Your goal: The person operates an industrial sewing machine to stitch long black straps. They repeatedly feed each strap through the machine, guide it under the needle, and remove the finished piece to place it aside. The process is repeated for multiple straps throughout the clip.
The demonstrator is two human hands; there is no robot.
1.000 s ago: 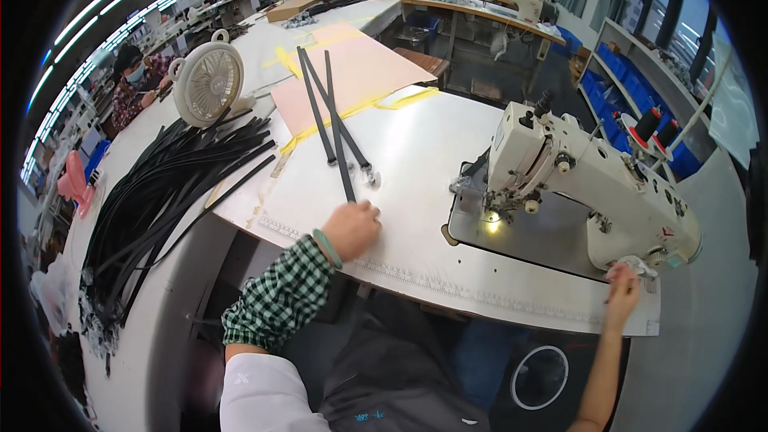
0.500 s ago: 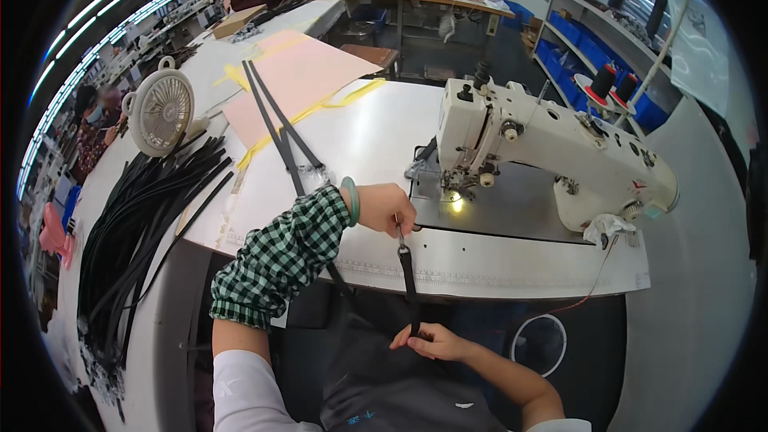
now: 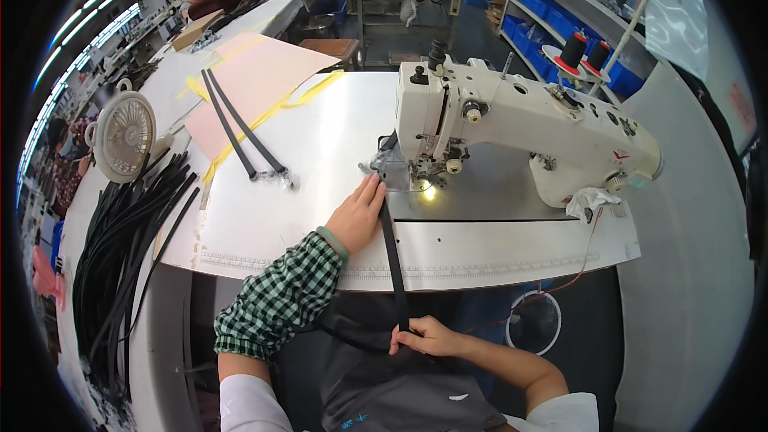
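Note:
My left hand (image 3: 354, 216) has its fingers pressed together on the upper end of a black strap (image 3: 391, 244), just left of the white sewing machine's needle area (image 3: 418, 182); what lies under the fingertips is partly hidden. My right hand (image 3: 424, 338) grips the same strap below the table's front edge, over my dark apron. Two more straps (image 3: 248, 129) with clear-wrapped ends lie across the pink sheet (image 3: 224, 72) and white table (image 3: 280, 240). A lit lamp glows by the needle.
A bundle of black straps (image 3: 112, 264) hangs over the left side, beside a white fan (image 3: 124, 132) and pink object (image 3: 46, 272). Thread spools (image 3: 573, 54) stand behind the machine. A shelf of blue bins (image 3: 544, 20), other benches and co-workers (image 3: 192, 0) are farther back.
My left hand drew a strap from those on the pink sheet, lifted it, and moved it forward to the machine. My right hand left the machine's right side and took hold of that strap.

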